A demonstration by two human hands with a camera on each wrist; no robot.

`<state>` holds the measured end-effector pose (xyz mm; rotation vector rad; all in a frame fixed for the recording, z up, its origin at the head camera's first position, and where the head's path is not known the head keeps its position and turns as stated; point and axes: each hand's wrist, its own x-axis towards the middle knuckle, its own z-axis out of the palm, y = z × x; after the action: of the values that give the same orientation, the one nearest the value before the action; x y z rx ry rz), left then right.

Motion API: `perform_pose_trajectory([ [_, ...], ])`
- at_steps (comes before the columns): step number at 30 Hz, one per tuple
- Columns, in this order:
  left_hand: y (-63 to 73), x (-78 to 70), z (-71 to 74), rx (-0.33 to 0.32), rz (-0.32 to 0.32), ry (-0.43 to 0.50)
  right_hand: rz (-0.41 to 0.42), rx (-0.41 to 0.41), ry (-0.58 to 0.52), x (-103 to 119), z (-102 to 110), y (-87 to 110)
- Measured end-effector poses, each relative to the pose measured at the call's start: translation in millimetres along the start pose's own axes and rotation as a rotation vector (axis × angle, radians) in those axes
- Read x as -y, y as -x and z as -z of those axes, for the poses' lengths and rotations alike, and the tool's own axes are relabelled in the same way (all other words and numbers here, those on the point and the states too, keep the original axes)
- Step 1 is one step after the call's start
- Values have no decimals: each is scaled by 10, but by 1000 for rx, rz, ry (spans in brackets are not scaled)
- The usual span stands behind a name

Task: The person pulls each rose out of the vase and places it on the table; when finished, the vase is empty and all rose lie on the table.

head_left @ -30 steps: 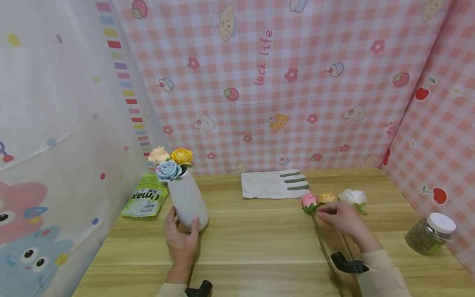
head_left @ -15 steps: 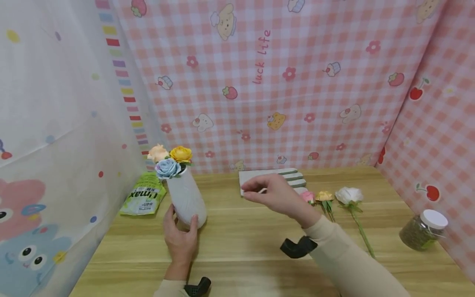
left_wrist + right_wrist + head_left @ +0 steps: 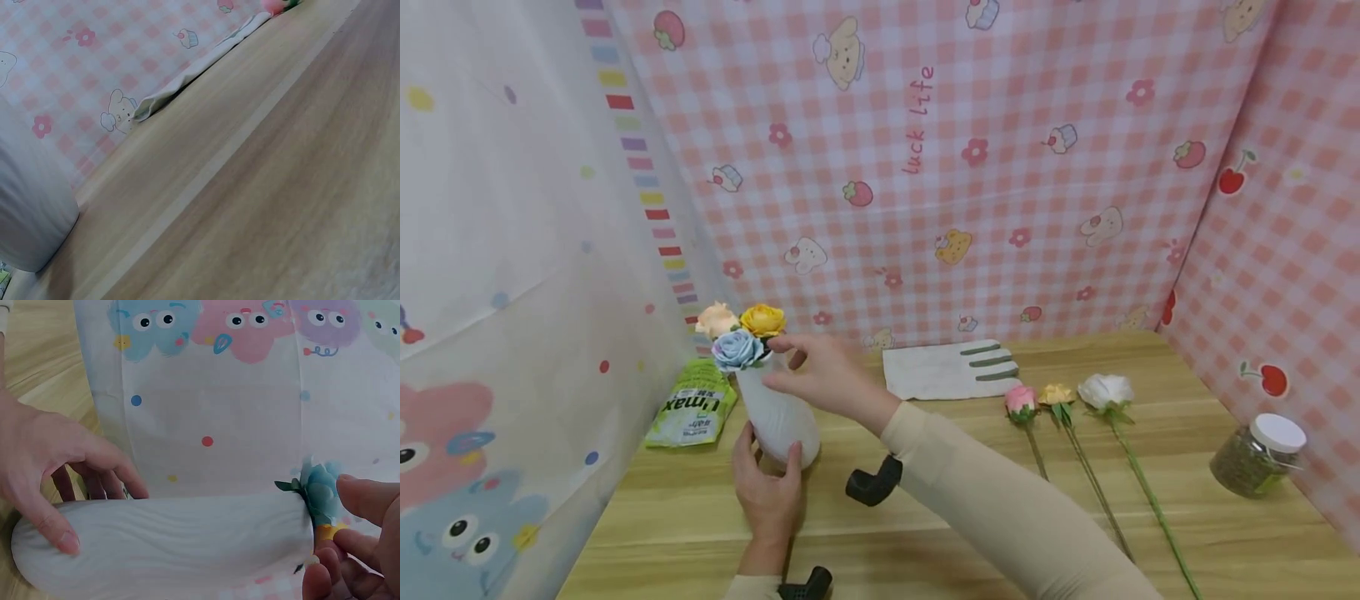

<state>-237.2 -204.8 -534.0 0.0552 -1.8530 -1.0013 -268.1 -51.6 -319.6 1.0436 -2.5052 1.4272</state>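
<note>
My left hand (image 3: 767,492) grips a white ribbed vase (image 3: 775,408) low down, thumb on the near side; the right wrist view shows its fingers (image 3: 106,462) around the base. Blue (image 3: 737,348), yellow (image 3: 763,319) and peach (image 3: 717,319) artificial roses stand in the vase mouth. My right hand (image 3: 831,375) is at the mouth, fingertips right by the blue and yellow blooms, thumb apart from the fingers. In the right wrist view, the right thumb (image 3: 369,497) is beside the blue rose (image 3: 322,490). The left wrist view catches only part of the vase (image 3: 31,194).
Pink (image 3: 1021,402), yellow (image 3: 1057,396) and white (image 3: 1105,390) long-stemmed flowers lie on the right of the wooden table (image 3: 925,467). Behind are a white glove (image 3: 925,372) and a green packet (image 3: 692,408). A white-lidded jar (image 3: 1255,462) sits far right.
My right hand has moved left from beside the pink flower, across the table, to the vase mouth. The left hand keeps its hold on the vase. The three loose flowers are now uncovered.
</note>
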Motion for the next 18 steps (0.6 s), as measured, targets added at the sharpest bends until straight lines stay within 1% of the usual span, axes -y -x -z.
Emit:
perform_pose_trajectory([
  [2, 4, -3, 5, 5, 4, -1, -41, 12, -38, 5, -35, -60],
  [4, 6, -2, 7, 4, 2, -9, -63, 28, -66, 7, -67, -114],
  [8, 12, -1, 8, -5, -3, -14, -72, 71, -96, 22, -119, -190],
  [12, 20, -6, 6, -1, 5, -11, -82, 110, -159, 49, -160, -231],
  [15, 18, -5, 1, 3, 9, -11, -105, 117, -170, 65, -187, -261],
  [18, 8, 1, -8, -11, -9, 1, -136, 114, -167, 85, -211, -295],
])
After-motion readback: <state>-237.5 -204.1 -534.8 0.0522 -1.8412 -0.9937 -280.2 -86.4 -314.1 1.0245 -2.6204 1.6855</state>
